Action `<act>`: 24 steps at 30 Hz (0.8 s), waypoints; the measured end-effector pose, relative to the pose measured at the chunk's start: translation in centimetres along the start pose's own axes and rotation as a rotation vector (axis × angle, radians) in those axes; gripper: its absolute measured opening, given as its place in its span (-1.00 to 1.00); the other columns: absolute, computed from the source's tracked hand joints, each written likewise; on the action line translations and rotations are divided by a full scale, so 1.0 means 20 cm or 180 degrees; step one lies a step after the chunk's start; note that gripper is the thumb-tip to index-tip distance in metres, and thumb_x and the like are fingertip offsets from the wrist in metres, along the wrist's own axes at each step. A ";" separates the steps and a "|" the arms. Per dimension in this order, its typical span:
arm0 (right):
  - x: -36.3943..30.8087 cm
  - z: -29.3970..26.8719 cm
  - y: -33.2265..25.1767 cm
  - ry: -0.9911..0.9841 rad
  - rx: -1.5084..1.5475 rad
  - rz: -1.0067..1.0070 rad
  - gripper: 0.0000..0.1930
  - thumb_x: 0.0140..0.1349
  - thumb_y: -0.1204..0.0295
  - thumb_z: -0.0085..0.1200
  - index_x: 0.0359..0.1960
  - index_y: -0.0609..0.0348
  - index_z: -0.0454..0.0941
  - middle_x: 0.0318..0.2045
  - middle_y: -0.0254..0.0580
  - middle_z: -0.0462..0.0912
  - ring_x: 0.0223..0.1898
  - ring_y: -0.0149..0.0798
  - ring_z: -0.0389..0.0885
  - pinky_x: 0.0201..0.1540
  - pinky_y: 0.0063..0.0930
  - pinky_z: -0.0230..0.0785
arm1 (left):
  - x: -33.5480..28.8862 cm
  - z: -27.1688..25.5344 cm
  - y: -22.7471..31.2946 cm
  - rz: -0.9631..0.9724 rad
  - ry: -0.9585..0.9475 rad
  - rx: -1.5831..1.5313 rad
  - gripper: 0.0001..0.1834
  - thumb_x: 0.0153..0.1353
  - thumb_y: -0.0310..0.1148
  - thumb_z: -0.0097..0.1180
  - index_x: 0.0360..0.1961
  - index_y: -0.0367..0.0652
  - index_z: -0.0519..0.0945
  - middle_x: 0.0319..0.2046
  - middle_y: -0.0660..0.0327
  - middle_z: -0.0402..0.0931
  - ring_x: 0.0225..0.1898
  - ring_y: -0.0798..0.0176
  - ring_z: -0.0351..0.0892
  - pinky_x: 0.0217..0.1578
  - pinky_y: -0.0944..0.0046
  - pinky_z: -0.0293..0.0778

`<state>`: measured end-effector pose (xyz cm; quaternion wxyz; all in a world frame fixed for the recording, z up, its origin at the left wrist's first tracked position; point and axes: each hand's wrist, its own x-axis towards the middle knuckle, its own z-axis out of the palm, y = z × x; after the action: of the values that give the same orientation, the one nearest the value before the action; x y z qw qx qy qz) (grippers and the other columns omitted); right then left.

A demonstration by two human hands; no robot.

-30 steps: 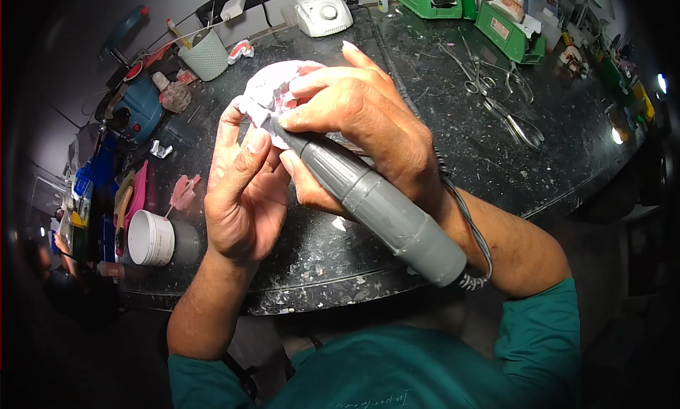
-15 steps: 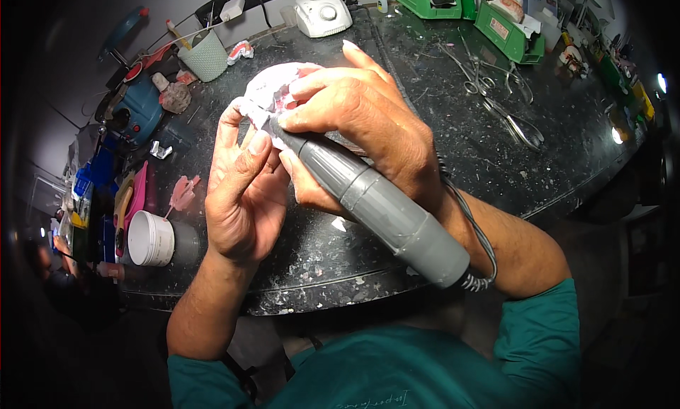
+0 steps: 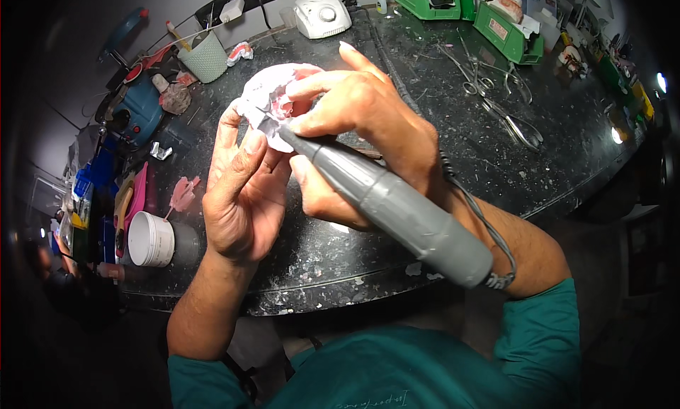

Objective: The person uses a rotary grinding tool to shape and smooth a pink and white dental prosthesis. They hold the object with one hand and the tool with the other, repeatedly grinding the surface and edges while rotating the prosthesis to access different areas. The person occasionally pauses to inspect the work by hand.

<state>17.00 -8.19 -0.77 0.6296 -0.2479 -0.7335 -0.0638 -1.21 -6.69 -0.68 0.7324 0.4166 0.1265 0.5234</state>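
Observation:
In my left hand (image 3: 244, 203) is a bright white plaster dental cast (image 3: 258, 90) with pink material in its hollow. The fingers reach behind its left side and the thumb presses its near edge. My right hand (image 3: 386, 129) grips a grey rotary handpiece (image 3: 418, 228), its tapered nose pointing up-left at the cast. A coiled cable (image 3: 478, 210) runs from its rear end over my right forearm. Right fingertips rest near the pink part of the cast. Glare washes out much of the plaster, and the tool's tip cannot be made out.
Left of my hands stand a white tub (image 3: 151, 239), a pink piece on a stick (image 3: 184, 194), a blue device (image 3: 138, 108) and a textured cup (image 3: 205, 56). A white control box (image 3: 322, 15) is behind. Metal pliers (image 3: 520, 129) and green bins (image 3: 501, 33) lie right.
The handpiece and my right hand have shifted slightly right and down, drawing back a little from the cast. More of the pink hollow shows. My left hand has barely moved.

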 end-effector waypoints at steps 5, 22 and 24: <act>0.03 -0.03 0.01 0.0421 0.0130 -0.0209 -0.63 -0.06 0.38 0.41 -0.21 0.11 0.56 -0.27 -0.23 0.65 -0.13 -0.18 0.69 0.25 0.12 0.27 | 0.00 0.00 0.01 -0.0033 -0.0008 -0.0213 -0.45 0.40 -0.47 0.00 0.35 -0.20 0.15 0.21 -0.07 0.40 0.26 0.11 0.44 0.40 -0.04 0.21; 0.06 -0.41 0.47 -0.1818 -0.1633 0.3932 -0.37 0.07 -0.11 0.16 -0.21 0.34 0.72 -0.27 0.14 0.74 -0.19 0.00 0.73 -0.05 -0.21 0.51 | 0.06 -0.08 0.04 -0.0018 -0.0637 0.2441 -0.70 0.32 -0.56 0.17 0.07 -0.37 0.55 -0.03 0.15 0.63 0.03 0.33 0.60 0.12 0.26 0.48; 0.05 -0.39 0.46 -0.2533 -0.2012 0.3997 -0.36 0.11 -0.11 0.18 -0.14 0.34 0.70 -0.18 0.11 0.74 -0.13 0.05 0.72 0.02 -0.18 0.50 | 0.08 -0.11 0.06 -0.0027 -0.0250 0.1959 -0.69 0.30 -0.50 0.19 0.06 -0.34 0.55 -0.05 0.13 0.62 -0.01 0.32 0.60 0.10 0.29 0.47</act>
<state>27.96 -3.02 -0.37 0.1397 -0.7842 -0.5737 0.1904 -2.61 -4.11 -0.77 0.5784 0.6382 0.2525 0.4410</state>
